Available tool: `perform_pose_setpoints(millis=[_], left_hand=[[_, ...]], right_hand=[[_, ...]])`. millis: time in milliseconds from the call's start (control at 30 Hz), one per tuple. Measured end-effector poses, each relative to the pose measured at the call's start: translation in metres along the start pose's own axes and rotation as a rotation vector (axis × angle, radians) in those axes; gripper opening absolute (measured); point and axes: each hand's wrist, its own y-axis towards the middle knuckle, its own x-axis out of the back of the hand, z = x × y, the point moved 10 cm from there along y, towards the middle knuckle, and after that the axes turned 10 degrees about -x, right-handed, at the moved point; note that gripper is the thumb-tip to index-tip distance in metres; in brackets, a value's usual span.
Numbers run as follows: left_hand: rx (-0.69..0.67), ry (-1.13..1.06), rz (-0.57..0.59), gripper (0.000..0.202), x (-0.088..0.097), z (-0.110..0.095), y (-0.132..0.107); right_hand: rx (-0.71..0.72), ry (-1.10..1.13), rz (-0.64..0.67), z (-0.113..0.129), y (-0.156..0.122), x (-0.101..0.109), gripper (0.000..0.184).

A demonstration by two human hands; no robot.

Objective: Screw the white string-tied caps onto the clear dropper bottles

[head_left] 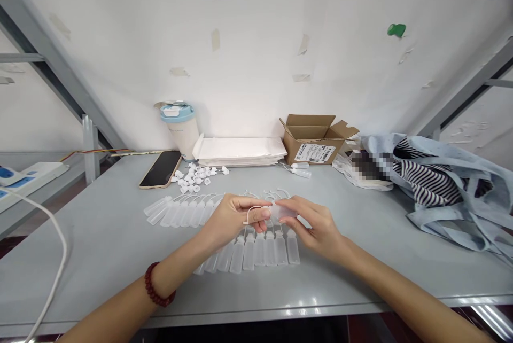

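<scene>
Between my two hands is a small translucent plastic bottle point(284, 211) lying sideways. My right hand point(318, 223) grips its body, with the thumb below and the fingers above. At the neck end, the thumb and fingers of my left hand point(234, 216) pinch, and a thin white strap loops out over the thumb. My fingers hide the neck itself. Just below the hands lies a row of similar bottles point(249, 255) with straps, partly covered by my left forearm. Another row of bottles point(186, 213) fans out to the left.
Loose white caps point(196, 176) lie in a pile behind the left row. Behind them are a phone point(161, 168), a lidded cup point(182, 132), stacked white envelopes point(240, 150) and an open cardboard box point(315, 142). A light blue cloth bag point(473, 182) covers the right side.
</scene>
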Motion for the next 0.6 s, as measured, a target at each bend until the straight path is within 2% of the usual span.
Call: perform_pose_setpoints(millis=[100, 200, 267, 367, 533, 600], left_hand=[[0.036, -0.032, 0.081, 0.023, -0.006, 0.002, -0.001], [0.012, 0.006, 0.095, 0.024, -0.009, -0.003, -0.002], [-0.024, 0.047, 0.047, 0.028, -0.007, -0.008, -0.002], [-0.134, 0.144, -0.041, 0.028, -0.002, -0.015, -0.004], [-0.582, 0.502, -0.040, 0.016, -0.010, -0.045, -0.015], [-0.628, 0.509, -0.026, 0.017, -0.013, -0.049, -0.017]], right_hand=[[0.175, -0.002, 0.009, 0.016, -0.004, -0.001, 0.028], [0.170, 0.009, 0.023, 0.017, -0.003, -0.002, 0.027], [0.092, -0.002, 0.021, 0.011, -0.002, -0.002, 0.022], [-0.110, 0.053, 0.056, -0.007, 0.000, -0.004, 0.020], [-0.504, 0.323, 0.231, -0.038, -0.003, -0.021, 0.030], [-0.561, 0.388, 0.252, -0.040, -0.003, -0.024, 0.031]])
